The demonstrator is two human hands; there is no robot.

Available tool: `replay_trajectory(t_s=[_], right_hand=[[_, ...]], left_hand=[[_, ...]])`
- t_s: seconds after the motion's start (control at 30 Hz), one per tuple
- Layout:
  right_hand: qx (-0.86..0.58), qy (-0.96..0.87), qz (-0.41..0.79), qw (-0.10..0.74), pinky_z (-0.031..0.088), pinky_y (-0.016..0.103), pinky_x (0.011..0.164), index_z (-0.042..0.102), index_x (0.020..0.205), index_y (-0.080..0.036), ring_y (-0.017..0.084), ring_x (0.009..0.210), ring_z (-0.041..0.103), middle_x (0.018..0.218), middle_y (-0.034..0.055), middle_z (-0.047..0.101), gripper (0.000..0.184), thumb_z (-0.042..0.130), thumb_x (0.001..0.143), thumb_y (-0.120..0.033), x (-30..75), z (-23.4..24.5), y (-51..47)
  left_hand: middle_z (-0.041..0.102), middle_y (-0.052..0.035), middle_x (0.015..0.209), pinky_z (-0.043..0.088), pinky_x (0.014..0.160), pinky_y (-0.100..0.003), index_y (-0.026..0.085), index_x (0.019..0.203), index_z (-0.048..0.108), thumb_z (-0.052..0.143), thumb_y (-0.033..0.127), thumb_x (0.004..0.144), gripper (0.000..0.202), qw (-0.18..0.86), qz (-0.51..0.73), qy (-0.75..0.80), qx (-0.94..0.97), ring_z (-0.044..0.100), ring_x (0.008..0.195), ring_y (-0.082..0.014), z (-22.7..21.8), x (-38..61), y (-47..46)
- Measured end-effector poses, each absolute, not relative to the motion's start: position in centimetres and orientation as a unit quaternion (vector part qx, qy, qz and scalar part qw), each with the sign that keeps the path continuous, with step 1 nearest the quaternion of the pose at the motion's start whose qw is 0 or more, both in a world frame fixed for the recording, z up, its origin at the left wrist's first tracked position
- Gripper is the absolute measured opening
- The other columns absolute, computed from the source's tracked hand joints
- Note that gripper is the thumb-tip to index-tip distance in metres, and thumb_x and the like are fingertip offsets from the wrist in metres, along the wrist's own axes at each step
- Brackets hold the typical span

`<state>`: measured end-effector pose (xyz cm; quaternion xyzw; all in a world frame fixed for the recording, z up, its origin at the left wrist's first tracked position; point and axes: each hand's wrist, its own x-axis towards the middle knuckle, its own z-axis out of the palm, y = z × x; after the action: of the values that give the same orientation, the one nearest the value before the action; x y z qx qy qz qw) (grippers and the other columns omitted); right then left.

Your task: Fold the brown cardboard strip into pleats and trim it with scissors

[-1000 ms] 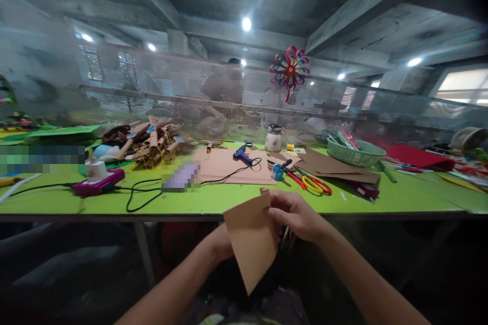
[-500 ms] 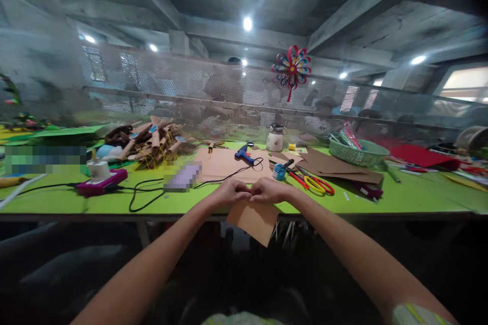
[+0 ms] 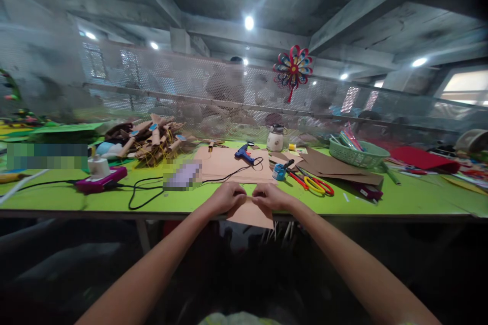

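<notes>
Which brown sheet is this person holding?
The small tan sheet held by the left hand and right hand at the front of the table; the pale sheets under the glue gun and darker sheets by the basket lie farther back.

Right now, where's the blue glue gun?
Head view, mid-frame: the blue glue gun lies on the tan sheets, beyond the left hand and right hand, left of the white jar.
</notes>
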<state>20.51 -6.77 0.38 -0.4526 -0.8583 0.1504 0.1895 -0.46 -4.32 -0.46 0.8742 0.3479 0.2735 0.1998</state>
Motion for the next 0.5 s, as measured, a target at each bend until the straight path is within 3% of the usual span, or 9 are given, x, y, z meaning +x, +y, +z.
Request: replay_trajectory(t_s=[0.17,0.5], right_hand=[[-0.444,-0.864,0.128,0.198,0.036,0.02,0.061,0.069,0.081,-0.01,0.012,0.069,0.053,0.076,0.0038,0.063,0.016,0.057,0.08,-0.021,20.3,0.1,-6.5],[-0.433,-0.897,0.017,0.089,0.031,0.022,0.056,0.07,0.081,-0.01,0.013,0.065,0.052,0.076,0.0065,0.065,0.019,0.055,0.083,-0.022,19.5,0.9,-6.2]], left_hand=[[0.063,-0.0078,0.086,0.04,0.078,-0.028,0.014,0.084,0.069,0.053,0.024,0.081,0.019,0.095,0.262,0.318,0.906,0.054,0.088,-0.0208,-0.6,-0.5,-4.1],[0.056,-0.0034,0.074,0.035,0.067,-0.025,0.016,0.082,0.072,0.058,0.028,0.083,0.018,0.107,0.182,0.266,0.94,0.051,0.077,-0.0165,0.0,0.7,-2.9]])
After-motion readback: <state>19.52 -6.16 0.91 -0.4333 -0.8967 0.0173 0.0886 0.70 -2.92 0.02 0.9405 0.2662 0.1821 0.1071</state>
